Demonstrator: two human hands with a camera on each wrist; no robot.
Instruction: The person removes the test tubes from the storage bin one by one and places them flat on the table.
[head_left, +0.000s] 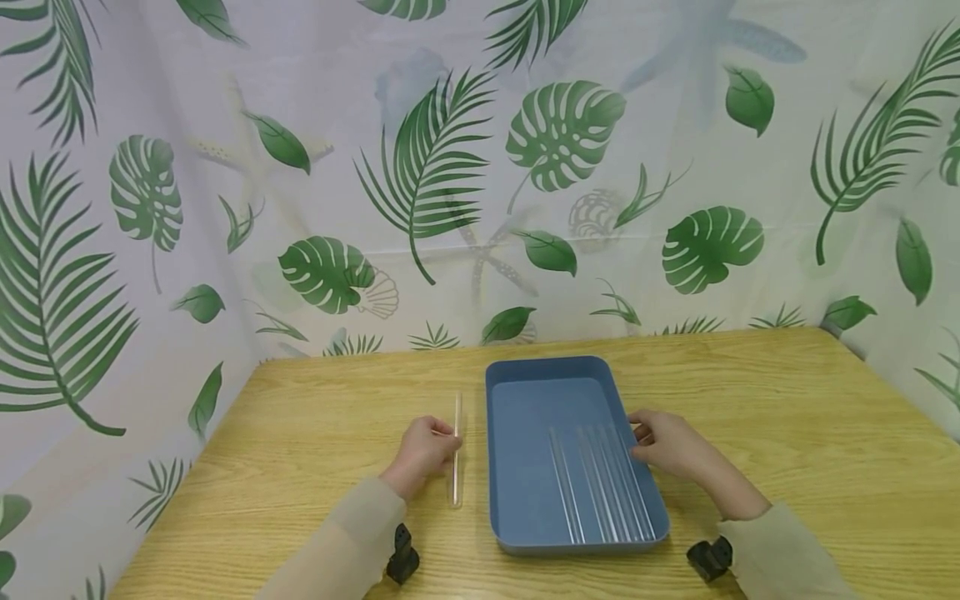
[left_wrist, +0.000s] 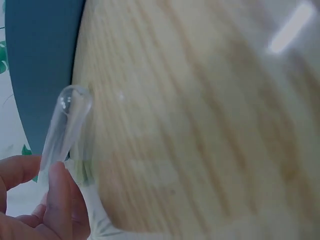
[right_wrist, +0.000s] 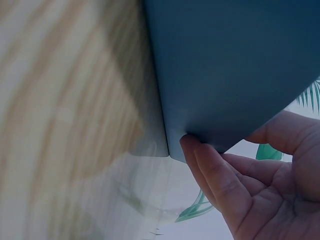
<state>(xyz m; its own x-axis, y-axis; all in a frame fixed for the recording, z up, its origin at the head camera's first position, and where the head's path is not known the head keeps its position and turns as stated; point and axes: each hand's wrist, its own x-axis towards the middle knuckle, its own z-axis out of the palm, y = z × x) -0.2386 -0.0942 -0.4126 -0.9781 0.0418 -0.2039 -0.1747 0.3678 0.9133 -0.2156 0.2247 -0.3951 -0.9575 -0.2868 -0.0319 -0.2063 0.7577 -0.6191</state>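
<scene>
A blue tray (head_left: pixel 555 364) stands in the middle of a wooden table (head_left: pixel 750 400). Several clear glass tubes (head_left: pixel 600 487) lie side by side in its near right part. My left hand (head_left: pixel 427 450) pinches one more clear glass tube (head_left: pixel 456 450) just left of the tray, lengthwise along its wall. Up close, the tube's rounded end (left_wrist: pixel 72 107) sticks out past my fingertips (left_wrist: pixel 57 185), with the tray (left_wrist: pixel 40 60) behind it. My right hand (head_left: pixel 667 442) holds the tray's right rim. Its fingertips (right_wrist: pixel 200 155) press against the tray's outer wall (right_wrist: pixel 225 65).
A curtain with green leaf print (head_left: pixel 450 167) closes off the back and both sides of the table. Bare wood lies to the left and right of the tray. Black wrist mounts (head_left: pixel 402 554) sit on both sleeves near the front edge.
</scene>
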